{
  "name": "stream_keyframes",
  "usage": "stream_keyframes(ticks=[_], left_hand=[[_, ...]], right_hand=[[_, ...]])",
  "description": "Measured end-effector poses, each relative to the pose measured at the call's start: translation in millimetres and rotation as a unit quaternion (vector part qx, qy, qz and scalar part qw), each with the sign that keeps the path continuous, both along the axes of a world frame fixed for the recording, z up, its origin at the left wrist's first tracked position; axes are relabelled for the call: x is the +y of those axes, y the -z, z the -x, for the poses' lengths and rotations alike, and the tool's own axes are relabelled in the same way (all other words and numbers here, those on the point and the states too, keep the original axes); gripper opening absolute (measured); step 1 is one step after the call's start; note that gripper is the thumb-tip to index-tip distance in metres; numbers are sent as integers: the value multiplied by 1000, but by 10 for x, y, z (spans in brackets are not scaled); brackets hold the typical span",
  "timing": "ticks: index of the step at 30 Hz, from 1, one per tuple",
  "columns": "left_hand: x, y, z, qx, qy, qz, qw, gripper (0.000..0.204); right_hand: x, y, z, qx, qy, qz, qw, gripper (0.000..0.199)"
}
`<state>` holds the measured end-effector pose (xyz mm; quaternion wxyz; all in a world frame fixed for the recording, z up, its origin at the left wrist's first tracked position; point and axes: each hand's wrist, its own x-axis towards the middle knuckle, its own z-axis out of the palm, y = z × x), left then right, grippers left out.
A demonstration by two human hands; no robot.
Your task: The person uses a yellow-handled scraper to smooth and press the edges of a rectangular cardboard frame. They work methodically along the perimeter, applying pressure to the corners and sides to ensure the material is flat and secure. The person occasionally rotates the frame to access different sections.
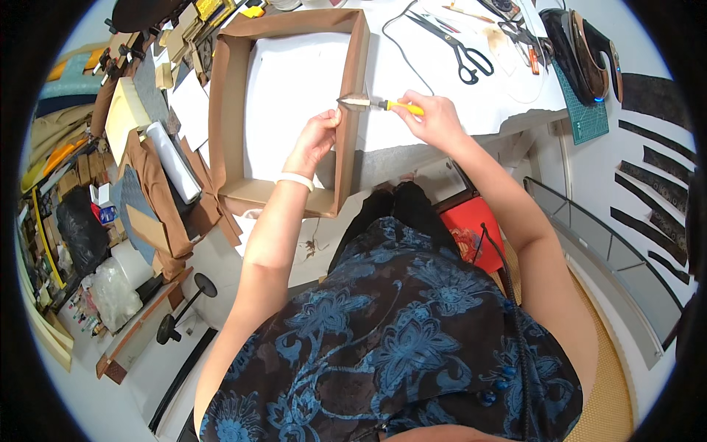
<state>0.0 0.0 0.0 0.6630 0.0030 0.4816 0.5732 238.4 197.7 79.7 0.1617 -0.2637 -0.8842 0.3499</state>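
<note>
Closest to us, our left hand pinches the right-hand wall of the brown cardboard box frame, fingers closed on its top edge. Just to the right, our right hand is wrapped tight around the yellow-handled knife. The tool lies across us, left to right, blade tip meeting the wall right above the left fingers. So the wall stands between both hands, running away from us. Farther off, black scissors lie on the white table, a green cutting mat beyond.
</note>
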Motion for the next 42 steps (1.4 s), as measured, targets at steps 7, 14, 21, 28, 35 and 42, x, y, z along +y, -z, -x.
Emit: stream_keyframes(ticks=[7, 14, 21, 28, 35, 42], left_hand=[[39, -56, 19, 31, 9, 11, 999, 7], [-18, 132, 97, 4, -16, 3, 1000, 12], [98, -142, -7, 12, -5, 24, 1000, 9], [59, -4, 36, 22, 8, 13, 1000, 11], [103, 2, 7, 13, 17, 21, 1000, 9], [26, 270, 148, 40, 53, -16, 998, 19]], right_hand=[[446, -75, 232, -72, 50, -10, 996, 32], [-266, -188, -68, -31, -39, 0, 999, 26], [-707, -135, -332, -7, -83, 12, 996, 30], [-576, -232, -220, -72, -44, 11, 996, 26], [-840, -345, -301, -54, -78, -35, 995, 26], [-1160, -507, -318, -64, -119, -42, 990, 26]])
